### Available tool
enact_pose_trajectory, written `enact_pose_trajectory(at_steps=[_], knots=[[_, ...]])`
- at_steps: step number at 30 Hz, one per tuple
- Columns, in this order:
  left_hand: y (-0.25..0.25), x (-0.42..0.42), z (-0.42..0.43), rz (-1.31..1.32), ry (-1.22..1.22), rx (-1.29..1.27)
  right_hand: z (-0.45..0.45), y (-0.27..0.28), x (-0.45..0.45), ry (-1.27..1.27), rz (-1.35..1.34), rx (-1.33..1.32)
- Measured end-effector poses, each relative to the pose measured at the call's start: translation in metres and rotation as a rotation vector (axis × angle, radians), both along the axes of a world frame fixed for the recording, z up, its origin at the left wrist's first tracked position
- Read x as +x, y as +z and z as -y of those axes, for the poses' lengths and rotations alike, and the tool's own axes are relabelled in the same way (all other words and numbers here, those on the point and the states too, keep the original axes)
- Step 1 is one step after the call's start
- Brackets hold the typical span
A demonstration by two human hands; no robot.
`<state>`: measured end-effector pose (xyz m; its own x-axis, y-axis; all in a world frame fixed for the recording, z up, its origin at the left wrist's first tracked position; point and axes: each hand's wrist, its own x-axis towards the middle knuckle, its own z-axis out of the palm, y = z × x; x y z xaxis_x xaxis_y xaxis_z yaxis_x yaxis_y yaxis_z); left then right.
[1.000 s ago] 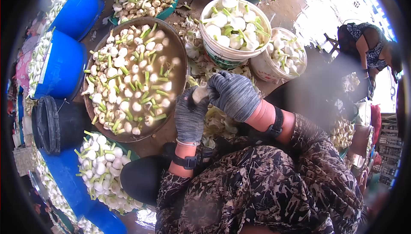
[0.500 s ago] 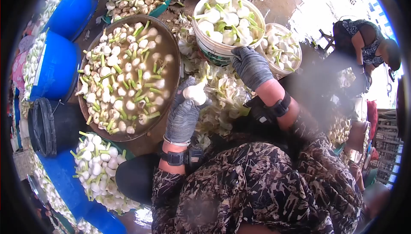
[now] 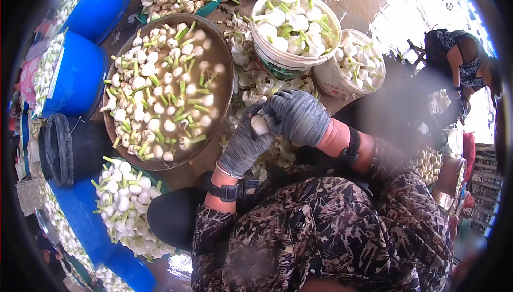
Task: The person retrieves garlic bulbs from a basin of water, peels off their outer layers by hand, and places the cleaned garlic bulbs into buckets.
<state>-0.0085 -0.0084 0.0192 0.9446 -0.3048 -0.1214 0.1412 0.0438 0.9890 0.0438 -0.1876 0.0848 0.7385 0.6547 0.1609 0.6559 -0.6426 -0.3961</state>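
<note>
A white garlic bulb [image 3: 259, 125] sits in the grip of my left hand [image 3: 243, 146], which wears a grey knit glove. My right hand [image 3: 302, 117], gloved the same way, is closed against the bulb's upper side, its fingertips partly hidden. The bulb's stem is out of sight behind the fingers. Below and beyond both hands lies a heap of peeled garlic skins [image 3: 278, 156]. Left of them stands a wide round basin [image 3: 231, 86] of murky water with many stemmed garlic bulbs floating in it.
Ahead are a white bucket [image 3: 256, 30] of cleaned bulbs and a smaller white bucket [image 3: 342, 82]. Blue tubs [image 3: 80, 73], a black bucket [image 3: 75, 153] and a bulb pile [image 3: 125, 201] line the left. Another person [image 3: 465, 59] bends at the right.
My right hand has come from the white bucket's rim back to my left hand and closed at the garlic bulb. The view has shifted slightly.
</note>
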Motion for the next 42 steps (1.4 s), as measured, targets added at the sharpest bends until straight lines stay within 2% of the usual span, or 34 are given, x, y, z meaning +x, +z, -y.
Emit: enact_pose_trajectory(at_steps=[2,5,6,7,9,10,11,14,19,21,23,24,25,26,27,28,29,30,31,32,33,34,35,36,37,38,39,40,41,42], knots=[[0.009,-0.004,-0.004,0.268,-0.052,0.332,0.002,-0.015,0.003,-0.167,-0.367,0.202],[0.034,-0.001,0.003,0.27,-0.088,0.325,0.006,-0.045,0.011,-0.2,-0.42,0.258],[0.026,-0.001,0.006,0.39,-0.042,0.337,0.003,-0.042,0.008,-0.227,-0.345,0.249],[0.021,0.0,0.007,0.395,-0.042,0.334,0.002,-0.034,0.004,-0.228,-0.34,0.247],[0.014,0.002,0.008,-0.176,0.036,-0.25,0.001,-0.018,-0.001,-0.141,-0.128,0.259],[0.012,0.005,0.004,-0.012,-0.002,0.033,0.001,-0.018,0.0,-0.132,-0.111,0.177],[0.01,0.004,0.006,-0.015,-0.003,0.036,0.001,-0.021,0.0,-0.134,-0.114,0.18],[0.015,0.002,0.015,0.28,0.092,0.344,0.002,-0.047,0.008,-0.331,-0.329,0.194],[0.017,0.003,0.019,0.496,0.115,0.456,0.018,-0.066,0.031,-0.231,-0.569,0.108],[0.02,-0.002,0.016,0.136,0.237,-0.024,0.025,-0.069,0.032,-0.144,-0.69,0.057],[0.012,0.003,0.013,-0.11,0.374,-0.278,0.024,-0.071,0.02,-0.116,-0.625,0.011],[-0.003,0.006,0.005,-0.206,0.387,-0.362,0.021,-0.073,0.013,-0.106,-0.58,-0.026],[0.003,0.013,0.004,-0.304,0.397,-0.446,0.015,-0.066,0.01,-0.047,-0.712,-0.213],[0.008,0.016,0.008,-0.344,0.564,-0.421,0.018,-0.094,0.007,0.106,-0.608,-0.327],[0.0,0.017,0.004,-0.308,0.598,-0.514,0.019,-0.1,0.003,0.18,-0.554,-0.387],[-0.006,0.019,-0.001,-0.293,0.608,-0.463,0.015,-0.088,0.0,0.253,-0.497,-0.441],[-0.011,0.02,-0.006,-0.277,0.624,-0.413,0.017,-0.072,-0.006,0.022,-0.595,-0.161],[-0.008,0.016,0.001,-0.208,0.674,-0.255,0.014,-0.048,-0.006,-0.204,-0.68,0.121],[0.003,0.008,0.008,-0.067,0.574,-0.08,0.009,-0.043,-0.004,-0.198,-0.676,0.117],[-0.003,0.01,0.014,0.193,0.5,0.132,0.001,-0.04,-0.002,-0.167,-0.832,0.594],[0.006,0.006,0.019,0.088,0.424,0.111,-0.006,-0.036,-0.001,-0.124,-0.97,1.077],[0.015,0.001,0.024,-0.019,0.348,0.099,-0.005,-0.019,0.005,-0.213,-0.894,0.78],[0.023,-0.004,0.029,-0.123,0.272,0.094,-0.001,-0.027,0.017,-0.171,-0.557,0.58],[0.019,-0.005,0.03,-0.081,0.283,-0.016,-0.001,-0.007,0.025,-0.143,-0.217,0.599],[0.011,-0.006,0.028,-0.037,0.3,-0.124,0.003,-0.013,0.038,-0.249,-0.412,0.826],[-0.005,-0.006,0.024,0.025,0.356,-0.044,0.016,-0.005,0.057,-0.38,-0.049,0.439],[-0.017,-0.003,0.019,0.09,0.407,0.039,0.019,-0.001,0.073,-0.476,0.051,0.525],[-0.015,-0.003,0.015,0.085,0.432,0.067,0.024,0.015,0.086,-0.574,0.19,0.235],[-0.013,-0.006,0.011,0.078,0.452,0.07,0.024,0.017,0.095,-0.603,0.258,0.128],[-0.011,-0.006,0.01,0.019,0.484,-0.039,0.013,0.014,0.1,-0.558,0.264,0.164]])
